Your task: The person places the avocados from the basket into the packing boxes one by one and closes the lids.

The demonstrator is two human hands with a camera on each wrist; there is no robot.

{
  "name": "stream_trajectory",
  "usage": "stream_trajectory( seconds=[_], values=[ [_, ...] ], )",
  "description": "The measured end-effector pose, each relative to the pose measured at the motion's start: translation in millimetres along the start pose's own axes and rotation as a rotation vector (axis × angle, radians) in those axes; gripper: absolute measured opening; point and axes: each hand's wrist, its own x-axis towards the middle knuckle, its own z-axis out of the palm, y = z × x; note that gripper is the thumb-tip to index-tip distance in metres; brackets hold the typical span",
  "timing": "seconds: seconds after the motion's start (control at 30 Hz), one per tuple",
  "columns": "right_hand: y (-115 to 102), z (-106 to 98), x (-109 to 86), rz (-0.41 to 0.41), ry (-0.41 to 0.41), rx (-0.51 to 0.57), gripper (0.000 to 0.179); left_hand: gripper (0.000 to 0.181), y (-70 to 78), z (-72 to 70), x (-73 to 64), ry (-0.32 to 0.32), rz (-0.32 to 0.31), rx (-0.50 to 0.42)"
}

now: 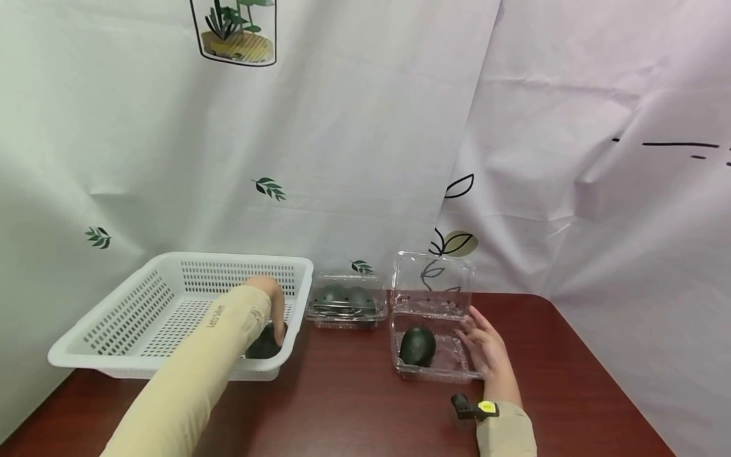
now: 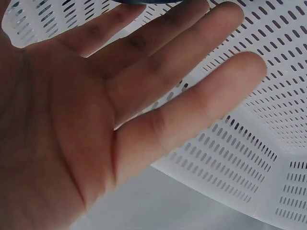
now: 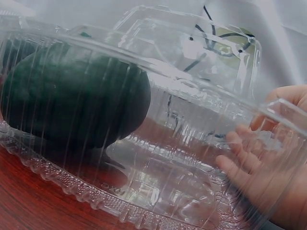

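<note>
My left hand (image 1: 271,297) reaches down into a white perforated basket (image 1: 65,355) and touches a dark green avocado (image 1: 264,346) near its right front corner. In the left wrist view the fingers stretch out mostly straight, with a dark curved edge at the top near their tips; the thumb is hidden. A clear plastic clamshell box (image 1: 436,374) stands with its lid (image 1: 434,276) raised, and one avocado (image 1: 417,346) lies in its left half. My right hand (image 1: 485,346) rests with loosely extended fingers against the box's right side.
Between basket and box, farther back, sits a closed clear clamshell (image 1: 346,317) with dark green avocados inside. All stand on a reddish-brown table (image 1: 342,406). Behind it hangs a pale cloth (image 1: 354,139) with leaf prints.
</note>
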Motion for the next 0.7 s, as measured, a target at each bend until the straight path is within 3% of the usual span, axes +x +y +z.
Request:
stream_trajectory(
  seconds=[0.17,0.37,0.6,0.7],
  values=[
    [0.2,0.7,-0.4,0.016,0.011,0.005,0.067,0.053,-1.6,3.3,2.0,0.012,0.01,0.027],
    [0.7,0.4,0.8,0.017,0.015,0.003,0.067,0.051,-4.1,5.9,2.0,0.014,0.0,0.016],
    [2.5,-1.9,1.6,-0.011,-0.001,0.002,0.066,0.052,-2.2,7.5,4.7,-0.054,0.164,0.152],
    [2.3,-1.5,1.8,-0.018,-0.001,-0.001,0.066,0.054,-1.4,9.0,4.0,-0.032,0.164,0.143]
  ],
)
